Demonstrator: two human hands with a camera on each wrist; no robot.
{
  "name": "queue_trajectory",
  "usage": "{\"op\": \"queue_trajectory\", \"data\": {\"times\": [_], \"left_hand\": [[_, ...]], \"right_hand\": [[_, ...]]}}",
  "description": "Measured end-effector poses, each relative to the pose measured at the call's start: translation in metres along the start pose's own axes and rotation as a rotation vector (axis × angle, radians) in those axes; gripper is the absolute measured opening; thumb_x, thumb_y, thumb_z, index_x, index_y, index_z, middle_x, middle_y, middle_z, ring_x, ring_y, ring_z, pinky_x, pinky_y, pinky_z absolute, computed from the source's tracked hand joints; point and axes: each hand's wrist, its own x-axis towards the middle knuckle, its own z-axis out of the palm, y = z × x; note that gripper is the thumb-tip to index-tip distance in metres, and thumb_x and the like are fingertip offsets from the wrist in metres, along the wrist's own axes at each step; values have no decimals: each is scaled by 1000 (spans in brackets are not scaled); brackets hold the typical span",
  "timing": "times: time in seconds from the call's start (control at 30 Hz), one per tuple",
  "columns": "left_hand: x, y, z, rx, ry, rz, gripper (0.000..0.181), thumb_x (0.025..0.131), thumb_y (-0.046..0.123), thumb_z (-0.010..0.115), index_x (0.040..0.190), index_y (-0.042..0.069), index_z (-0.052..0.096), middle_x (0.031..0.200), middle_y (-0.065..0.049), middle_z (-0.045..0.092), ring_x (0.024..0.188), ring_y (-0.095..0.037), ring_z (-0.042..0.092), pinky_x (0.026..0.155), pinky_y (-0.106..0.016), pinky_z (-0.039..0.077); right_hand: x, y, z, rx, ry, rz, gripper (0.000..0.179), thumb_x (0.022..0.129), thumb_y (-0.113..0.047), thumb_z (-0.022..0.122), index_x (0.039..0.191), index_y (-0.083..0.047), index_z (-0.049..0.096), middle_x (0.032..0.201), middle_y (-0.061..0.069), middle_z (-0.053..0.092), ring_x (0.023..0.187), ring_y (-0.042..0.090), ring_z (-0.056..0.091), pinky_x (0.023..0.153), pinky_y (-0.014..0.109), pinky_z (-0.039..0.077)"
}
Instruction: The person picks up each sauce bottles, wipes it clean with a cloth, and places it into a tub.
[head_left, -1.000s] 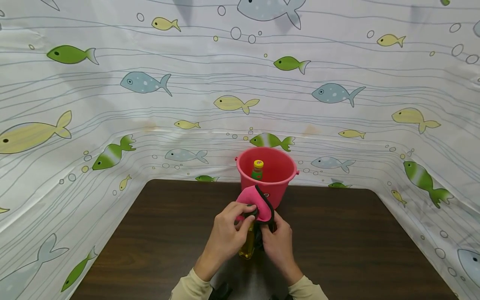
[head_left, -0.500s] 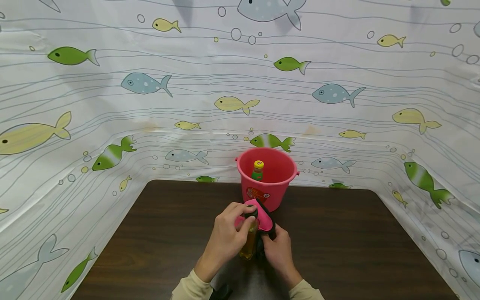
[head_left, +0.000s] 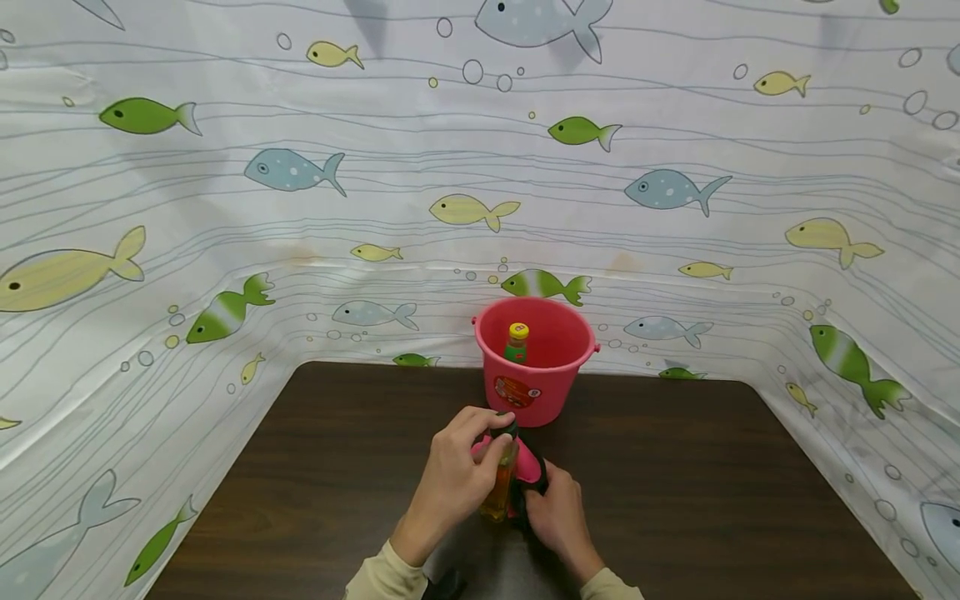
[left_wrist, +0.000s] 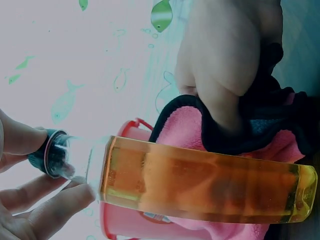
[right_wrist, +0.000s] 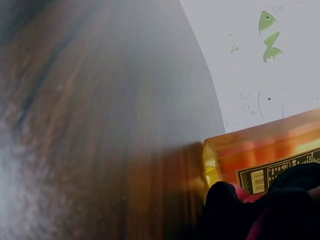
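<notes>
A clear bottle of amber liquid (left_wrist: pixel 200 182) stands roughly upright near the middle of the table. My left hand (head_left: pixel 456 471) pinches its dark cap (left_wrist: pixel 46 152) and neck between thumb and fingers. Beside the bottle, my right hand (head_left: pixel 557 510) grips a pink cloth with black edging (head_left: pixel 529 463), which lies against the bottle's side. The left wrist view shows the cloth's fuzzy pink face (left_wrist: pixel 179 125) behind the glass. In the right wrist view a black label with a barcode (right_wrist: pixel 257 181) shows on the bottle, and dark folds of cloth cover part of it.
Behind the hands stands a pink bucket (head_left: pixel 553 396) holding a small bottle with a yellow cap and green label (head_left: pixel 517 343). The dark wooden table (head_left: pixel 337 450) ends at a fish-patterned white curtain (head_left: pixel 390 183) around the back and sides.
The right hand has moved a little downward along the bottle with the cloth, uncovering the bucket's front label. The left hand keeps its hold at the cap, nearly still.
</notes>
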Motion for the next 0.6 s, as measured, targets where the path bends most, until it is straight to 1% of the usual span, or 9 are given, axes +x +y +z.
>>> {"op": "queue_trajectory", "data": {"times": [0.07, 0.17, 0.27, 0.33, 0.4, 0.5, 0.6], "left_hand": [[0, 0, 0, -3, 0, 1, 25, 94, 6, 78, 118, 12, 78, 115, 0, 75, 108, -16, 72, 90, -36, 64], [1, 0, 0, -5, 1, 2, 25, 94, 5, 78, 118, 12, 78, 114, -1, 75, 107, -16, 72, 90, -35, 64], [1, 1, 0, -4, 1, -2, 24, 94, 5, 78, 117, 11, 78, 113, -2, 75, 107, -17, 72, 90, -35, 63], [0, 1, 0, -2, 1, -6, 24, 94, 5, 78, 117, 10, 78, 113, -2, 75, 107, -17, 72, 90, -35, 64], [-1, 2, 0, 2, 2, -7, 24, 94, 5, 78, 117, 10, 78, 113, -2, 75, 107, -17, 73, 90, -35, 64], [-1, 2, 0, 8, 5, -2, 24, 94, 5, 78, 117, 10, 78, 113, -3, 75, 108, -18, 73, 90, -38, 64], [0, 1, 0, 14, 7, 6, 25, 94, 5, 78, 118, 10, 78, 114, -3, 76, 110, -19, 73, 92, -41, 63]], "right_hand": [[-1, 1, -1, -13, -1, -3, 28, 83, 5, 64, 103, -11, 77, 100, 8, 81, 92, 21, 73, 69, 34, 50], [0, 2, -2, -21, -5, 2, 26, 84, 4, 65, 101, -13, 76, 101, 7, 81, 94, 24, 74, 70, 36, 52], [0, 2, -3, -23, -14, 16, 28, 83, 4, 66, 102, -13, 76, 103, 8, 81, 97, 26, 75, 72, 38, 55], [-1, 2, -3, -5, -18, 33, 30, 84, 4, 66, 105, -13, 77, 106, 8, 81, 100, 26, 75, 74, 39, 56], [-2, 1, -3, 43, -19, 54, 30, 85, 4, 67, 108, -13, 77, 106, 8, 81, 100, 25, 74, 74, 38, 56], [-3, -2, -3, 161, -12, 93, 26, 88, 3, 67, 108, -10, 77, 99, 8, 79, 87, 19, 72, 68, 34, 55], [-4, -9, -5, 309, -4, 134, 24, 90, 6, 63, 107, -5, 75, 88, 10, 74, 64, 17, 64, 55, 31, 51]]}}
